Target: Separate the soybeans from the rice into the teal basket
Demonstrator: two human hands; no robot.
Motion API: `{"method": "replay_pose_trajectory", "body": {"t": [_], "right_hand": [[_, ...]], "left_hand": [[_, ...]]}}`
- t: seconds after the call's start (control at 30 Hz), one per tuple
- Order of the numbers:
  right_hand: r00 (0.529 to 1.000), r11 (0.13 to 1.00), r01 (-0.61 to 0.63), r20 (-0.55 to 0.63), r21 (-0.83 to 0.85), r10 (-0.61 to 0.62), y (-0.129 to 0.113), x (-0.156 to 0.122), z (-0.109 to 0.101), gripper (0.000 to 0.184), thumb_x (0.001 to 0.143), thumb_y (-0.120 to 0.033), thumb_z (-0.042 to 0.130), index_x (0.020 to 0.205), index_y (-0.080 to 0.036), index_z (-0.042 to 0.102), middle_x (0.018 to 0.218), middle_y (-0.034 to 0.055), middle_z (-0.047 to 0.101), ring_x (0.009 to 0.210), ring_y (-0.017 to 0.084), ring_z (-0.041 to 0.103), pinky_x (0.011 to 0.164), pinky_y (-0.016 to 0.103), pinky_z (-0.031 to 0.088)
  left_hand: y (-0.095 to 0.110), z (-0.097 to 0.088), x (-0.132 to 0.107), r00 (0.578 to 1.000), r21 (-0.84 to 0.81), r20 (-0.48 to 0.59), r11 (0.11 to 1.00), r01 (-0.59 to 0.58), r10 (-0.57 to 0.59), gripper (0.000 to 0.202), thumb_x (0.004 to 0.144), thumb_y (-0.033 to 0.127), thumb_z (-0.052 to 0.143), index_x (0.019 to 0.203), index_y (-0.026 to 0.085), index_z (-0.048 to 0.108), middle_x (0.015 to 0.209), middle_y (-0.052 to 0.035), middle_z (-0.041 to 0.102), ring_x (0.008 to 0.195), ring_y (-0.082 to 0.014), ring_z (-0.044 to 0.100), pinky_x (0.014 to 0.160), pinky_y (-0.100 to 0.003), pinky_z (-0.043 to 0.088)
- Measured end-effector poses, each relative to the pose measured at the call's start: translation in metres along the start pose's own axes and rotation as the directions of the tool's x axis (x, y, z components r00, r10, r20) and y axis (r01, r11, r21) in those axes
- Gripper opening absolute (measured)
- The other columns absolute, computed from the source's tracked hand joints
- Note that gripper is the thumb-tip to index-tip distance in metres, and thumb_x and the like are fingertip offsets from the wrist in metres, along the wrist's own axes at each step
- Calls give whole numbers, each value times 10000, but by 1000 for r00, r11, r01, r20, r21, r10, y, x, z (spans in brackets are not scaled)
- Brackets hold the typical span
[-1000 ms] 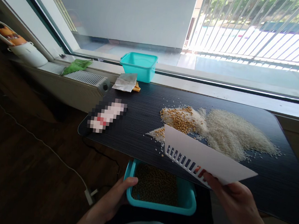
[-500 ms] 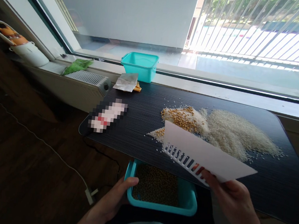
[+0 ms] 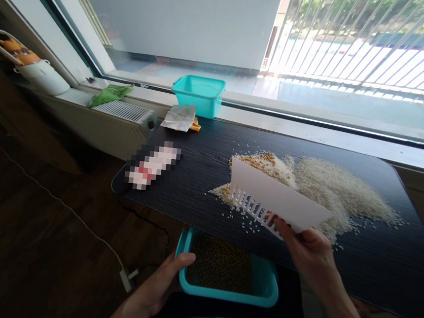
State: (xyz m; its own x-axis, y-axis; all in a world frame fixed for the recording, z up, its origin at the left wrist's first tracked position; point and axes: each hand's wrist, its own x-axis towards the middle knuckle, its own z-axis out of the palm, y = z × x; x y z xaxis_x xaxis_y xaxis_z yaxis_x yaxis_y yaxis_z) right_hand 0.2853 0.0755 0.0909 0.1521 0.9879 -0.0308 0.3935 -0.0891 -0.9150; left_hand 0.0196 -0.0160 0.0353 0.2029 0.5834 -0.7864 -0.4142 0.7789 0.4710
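Observation:
My right hand [image 3: 311,249] is closed on the slotted edge of a white card-like sheet [image 3: 277,192], tilted above the table. Its far end hides part of a mound of yellow peas [image 3: 258,160] mixed with white rice. To the right spreads a pile of rice [image 3: 339,186], partly behind the sheet. Down at the table's near edge, my left hand [image 3: 168,276] grips the left rim of a turquoise tub [image 3: 227,296], thumb over the rim. Yellowish-brown peas [image 3: 223,265] cover the tub's floor.
A second turquoise tub [image 3: 200,94] stands by the window on the dark table [image 3: 198,178]. In front of it lies a paper packet [image 3: 178,117]. A blurred-out pinkish item [image 3: 153,167] lies at the left. A green cloth [image 3: 110,95] rests on the radiator [image 3: 121,110].
My right hand has moved the white sheet up and left, further over the peas and rice. More rice grains lie scattered below it. My left hand and the tub have stayed put.

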Motion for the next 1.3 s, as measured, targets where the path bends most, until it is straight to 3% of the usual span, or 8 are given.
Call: {"method": "replay_pose_trajectory", "body": {"t": [0.2, 0.4, 0.7, 0.97, 1.13, 1.3], "right_hand": [[1000, 999, 9, -22, -35, -10, -5, 3, 2, 285, 709, -402, 655, 857, -184, 763, 839, 45, 748, 846, 283, 692, 761, 337, 551], [995, 998, 69, 68, 6, -70, -9, 7, 10, 307, 715, -438, 650, 814, -170, 763, 799, 55, 747, 789, 278, 699, 721, 349, 560], [997, 996, 62, 40, -61, -60, -4, -6, -6, 280, 706, -415, 660, 854, -202, 764, 816, 33, 749, 774, 274, 698, 704, 339, 567], [998, 999, 31, 58, -37, -29, -3, -13, -8, 317, 681, -469, 678, 808, -192, 768, 794, 49, 748, 770, 289, 698, 705, 354, 568], [999, 999, 37, 30, -15, -37, -9, -5, 0, 322, 692, -456, 670, 839, -187, 766, 800, 46, 748, 774, 287, 699, 693, 351, 572], [995, 997, 70, 77, 10, -71, -11, 6, 14, 307, 726, -436, 642, 823, -170, 761, 817, 49, 747, 799, 284, 696, 703, 347, 564]], "left_hand": [[2, 3, -1, 1000, -4, 5, 1000, 1, -1, 629, 753, 393, 623, 1282, 102, 449, 1134, -140, 645, 1073, -313, 578, 889, -420, 464], [0, 0, 0, 1000, -5, -20, 1000, 5, -5, 563, 727, 403, 641, 1195, 118, 510, 1147, -133, 639, 1070, -310, 580, 862, -410, 484], [2, 0, 1, 1000, -17, -16, 1000, -8, 7, 499, 747, 379, 636, 1168, 125, 547, 1081, -113, 675, 993, -277, 630, 858, -389, 497], [4, 2, -2, 999, -15, -27, 1000, -20, 19, 573, 758, 363, 632, 1257, 125, 482, 1105, -112, 669, 995, -267, 632, 844, -383, 506], [5, 2, -4, 999, 1, -49, 1000, -14, 14, 561, 752, 377, 628, 1243, 137, 501, 1115, -104, 666, 996, -268, 631, 834, -382, 509], [4, -1, -4, 999, -18, -52, 1000, -14, 13, 561, 743, 384, 635, 1236, 148, 506, 1136, -103, 658, 1016, -273, 622, 845, -379, 505]]}}
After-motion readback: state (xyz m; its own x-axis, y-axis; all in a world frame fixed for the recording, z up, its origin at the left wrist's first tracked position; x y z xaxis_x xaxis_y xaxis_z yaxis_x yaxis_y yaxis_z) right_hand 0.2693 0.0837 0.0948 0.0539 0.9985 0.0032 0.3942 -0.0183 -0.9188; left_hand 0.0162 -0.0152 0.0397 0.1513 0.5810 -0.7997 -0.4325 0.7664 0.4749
